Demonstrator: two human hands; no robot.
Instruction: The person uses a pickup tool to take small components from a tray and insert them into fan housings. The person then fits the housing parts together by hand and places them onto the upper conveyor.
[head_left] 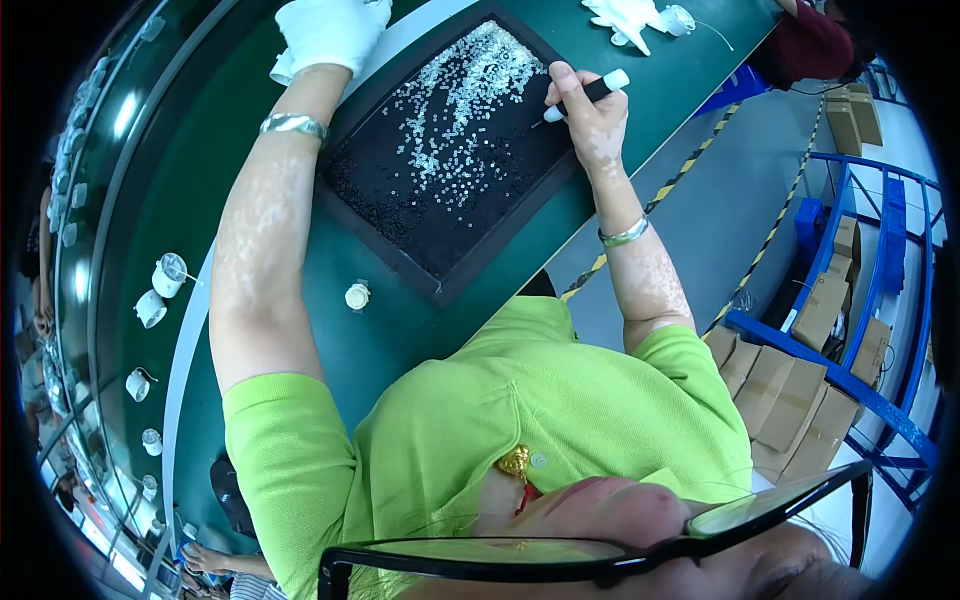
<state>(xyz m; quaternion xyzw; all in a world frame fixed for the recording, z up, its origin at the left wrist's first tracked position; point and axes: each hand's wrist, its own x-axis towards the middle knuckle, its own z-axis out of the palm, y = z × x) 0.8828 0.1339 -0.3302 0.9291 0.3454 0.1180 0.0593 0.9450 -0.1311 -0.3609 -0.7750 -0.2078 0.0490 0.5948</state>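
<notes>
A black rectangular tray (362, 222) lies on the green table, with many small clear pieces heaped at its far end and scattered down its middle; small dark pieces are spread along the near left part. My right hand (590, 115), bare, is pinched round a black and white pen-like tool (603, 88) over the tray's right edge, its thin tip pointing down to the left. Beyond the tray's far left corner is my left hand (330, 32) in a white glove, its fingers partly cut off by the view's edge; what it holds, if anything, is hidden.
A white glove (625, 18) and a small white container (677, 20) lie at the far right of the table (390, 340). A small whitish object (357, 295) sits near the tray. White cups (170, 275) stand at left. Cartons (790, 395) and blue racks are at right; other people are at the edges.
</notes>
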